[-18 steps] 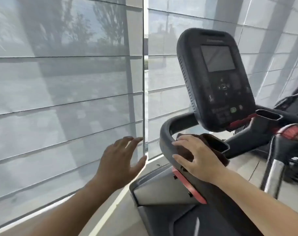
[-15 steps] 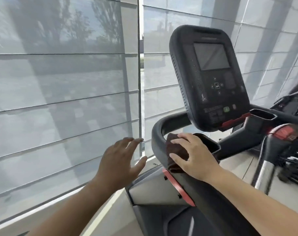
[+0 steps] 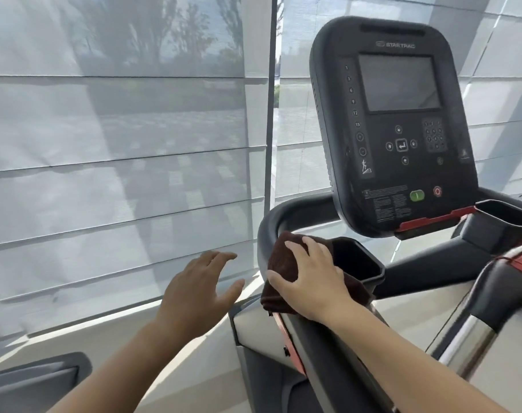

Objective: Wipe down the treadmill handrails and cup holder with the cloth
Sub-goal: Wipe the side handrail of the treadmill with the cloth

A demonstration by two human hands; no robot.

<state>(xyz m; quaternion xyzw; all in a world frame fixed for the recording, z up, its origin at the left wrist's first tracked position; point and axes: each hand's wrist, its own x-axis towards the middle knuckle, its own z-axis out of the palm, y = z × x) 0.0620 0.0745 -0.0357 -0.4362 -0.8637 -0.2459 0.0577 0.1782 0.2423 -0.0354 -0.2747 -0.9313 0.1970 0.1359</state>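
Note:
A dark brown cloth (image 3: 279, 263) is draped over the treadmill's black left handrail (image 3: 271, 225), beside the open left cup holder (image 3: 355, 260). My right hand (image 3: 310, 275) lies flat on the cloth and presses it against the rail, fingers spread over it. My left hand (image 3: 197, 290) hovers in the air to the left of the rail, fingers apart, holding nothing and touching nothing. A second cup holder (image 3: 504, 216) sits on the right side under the console.
The black console (image 3: 396, 123) with screen and buttons stands above the rail. Sheer window blinds (image 3: 119, 144) fill the left and back. A red and silver upright post (image 3: 474, 317) stands at the right. The edge of another grey machine (image 3: 36, 380) shows at the bottom left.
The cloth has slid off the cup holder's rim toward the outer left side of the rail under my right hand. The view has moved closer. My left hand stays hovering.

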